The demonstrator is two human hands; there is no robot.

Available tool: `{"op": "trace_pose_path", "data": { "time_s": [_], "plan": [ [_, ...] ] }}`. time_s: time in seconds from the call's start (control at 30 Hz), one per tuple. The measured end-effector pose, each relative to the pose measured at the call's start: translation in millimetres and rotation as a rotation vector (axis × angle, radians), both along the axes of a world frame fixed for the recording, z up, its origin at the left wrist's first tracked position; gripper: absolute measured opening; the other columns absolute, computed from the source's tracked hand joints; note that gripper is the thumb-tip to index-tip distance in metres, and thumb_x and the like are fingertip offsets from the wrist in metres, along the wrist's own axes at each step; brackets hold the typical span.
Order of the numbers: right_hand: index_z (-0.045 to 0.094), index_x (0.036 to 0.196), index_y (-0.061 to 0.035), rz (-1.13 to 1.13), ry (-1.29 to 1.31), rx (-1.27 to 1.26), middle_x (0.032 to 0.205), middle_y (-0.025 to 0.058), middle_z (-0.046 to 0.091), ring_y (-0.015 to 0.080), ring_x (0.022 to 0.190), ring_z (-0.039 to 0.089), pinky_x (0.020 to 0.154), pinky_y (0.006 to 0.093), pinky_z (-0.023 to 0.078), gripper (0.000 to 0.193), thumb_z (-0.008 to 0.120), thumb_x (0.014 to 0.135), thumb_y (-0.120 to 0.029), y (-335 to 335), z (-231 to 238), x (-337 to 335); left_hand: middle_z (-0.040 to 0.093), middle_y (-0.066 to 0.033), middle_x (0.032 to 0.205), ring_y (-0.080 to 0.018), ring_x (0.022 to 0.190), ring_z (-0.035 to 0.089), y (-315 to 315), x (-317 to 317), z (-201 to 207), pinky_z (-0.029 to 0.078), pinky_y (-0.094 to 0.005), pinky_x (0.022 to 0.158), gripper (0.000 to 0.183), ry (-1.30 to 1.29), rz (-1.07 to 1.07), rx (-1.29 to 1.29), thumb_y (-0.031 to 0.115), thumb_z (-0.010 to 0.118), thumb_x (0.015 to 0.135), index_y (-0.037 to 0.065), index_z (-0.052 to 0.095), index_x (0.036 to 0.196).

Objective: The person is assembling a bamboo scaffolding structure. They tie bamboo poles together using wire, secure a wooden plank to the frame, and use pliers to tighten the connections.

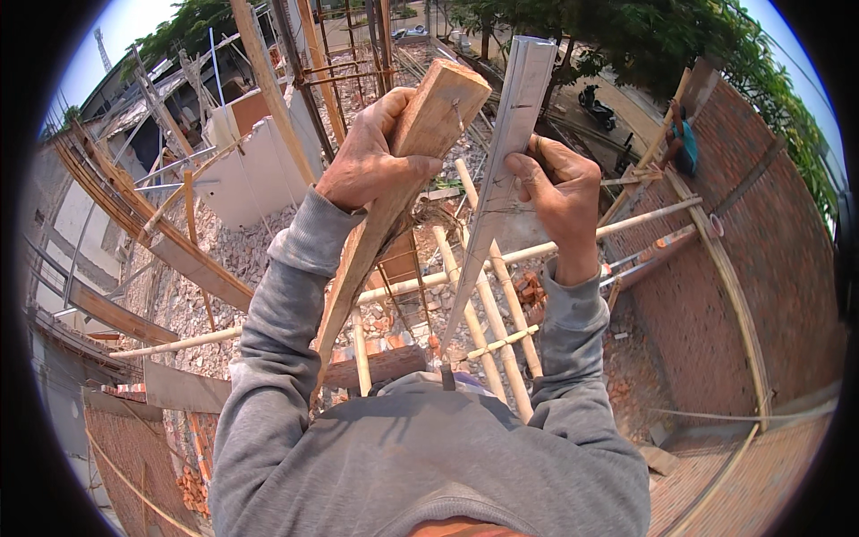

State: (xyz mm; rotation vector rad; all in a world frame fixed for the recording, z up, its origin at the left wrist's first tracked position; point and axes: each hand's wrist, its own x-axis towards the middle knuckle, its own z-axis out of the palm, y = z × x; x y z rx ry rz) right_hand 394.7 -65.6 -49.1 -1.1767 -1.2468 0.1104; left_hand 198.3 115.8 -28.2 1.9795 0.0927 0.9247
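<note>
My left hand (380, 152) grips a long wooden board (358, 255) near its upper end, fingers behind it and thumb across its face. A nail-like piece (459, 112) sticks out of the board near that end. Beside it, my right hand (562, 183) is closed at the edge of a long, flat silver metal bar (508, 143), thumb and fingers pinching it. The bar stands tilted, its wide end up and its lower end narrowing toward my body. Board and bar are apart at the top.
Bamboo poles (488, 304) cross below me, some tied together. Rubble (242, 215) covers the ground at left. Upright timbers (268, 80) and rebar (344, 63) rise ahead. At right stand a brick wall (761, 224) and a person in a teal top (685, 148). A motorbike (597, 106) is parked beyond.
</note>
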Motion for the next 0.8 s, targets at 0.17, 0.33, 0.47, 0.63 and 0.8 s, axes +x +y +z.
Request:
{"op": "trace_pose_path", "data": {
  "time_s": [0.17, 0.33, 0.47, 0.63, 0.8],
  "plan": [
    [0.079, 0.11, 0.0046, -0.002, -0.053, -0.011, 0.081, 0.0058, 0.077, 0.0036, 0.061, 0.061, 0.054, 0.024, 0.049, 0.018, 0.077, 0.093, -0.001, -2.5, 0.4, 4.2, 0.07, -0.0167, 0.117, -0.0224, 0.104, 0.072, -16.1, 7.1, 10.9, 0.059, -0.035, 0.094, 0.078, 0.034, -0.061, -0.01, 0.019, 0.088, 0.071, -0.004, 0.054, 0.138],
    [0.079, 0.108, 0.0049, 0.041, -0.106, 0.058, 0.078, 0.0057, 0.077, 0.004, 0.06, 0.061, 0.053, 0.0248, 0.049, 0.018, 0.078, 0.091, -0.001, -5.0, 1.4, 5.3, 0.07, -0.0171, 0.11, -0.024, 0.098, 0.073, -26.0, 13.4, 18.1, 0.061, -0.0363, 0.089, 0.074, 0.075, 0.001, 0.05, 0.02, 0.089, 0.073, -0.005, 0.055, 0.134],
    [0.08, 0.106, 0.0035, 0.017, -0.131, 0.02, 0.076, 0.0058, 0.076, 0.0038, 0.062, 0.062, 0.054, 0.0249, 0.049, 0.017, 0.078, 0.09, -0.001, -7.5, 3.8, 7.3, 0.07, -0.0163, 0.105, -0.0247, 0.096, 0.074, -34.6, 26.6, 16.0, 0.061, -0.0377, 0.086, 0.077, 0.002, 0.055, 0.152, 0.027, 0.096, 0.069, -0.005, 0.058, 0.128],
    [0.081, 0.105, 0.0022, -0.005, -0.188, -0.017, 0.078, 0.0084, 0.078, 0.0045, 0.066, 0.067, 0.057, 0.0245, 0.052, 0.017, 0.079, 0.089, -0.002, -11.7, 5.2, 11.2, 0.071, -0.0174, 0.106, -0.0252, 0.097, 0.074, -40.5, 38.9, 16.1, 0.061, -0.0372, 0.086, 0.093, 0.016, 0.204, 0.185, 0.039, 0.106, 0.056, -0.007, 0.061, 0.123],
    [0.081, 0.104, 0.0028, 0.022, -0.186, 0.036, 0.078, 0.0108, 0.078, 0.0064, 0.063, 0.067, 0.057, 0.0261, 0.051, 0.017, 0.08, 0.088, -0.004, -10.1, 2.1, 14.5, 0.073, -0.0176, 0.112, -0.0254, 0.099, 0.076, -41.7, 39.9, 23.9, 0.063, -0.038, 0.09, 0.099, 0.035, 0.183, 0.194, 0.041, 0.108, 0.051, -0.005, 0.063, 0.127]
  ]
}}
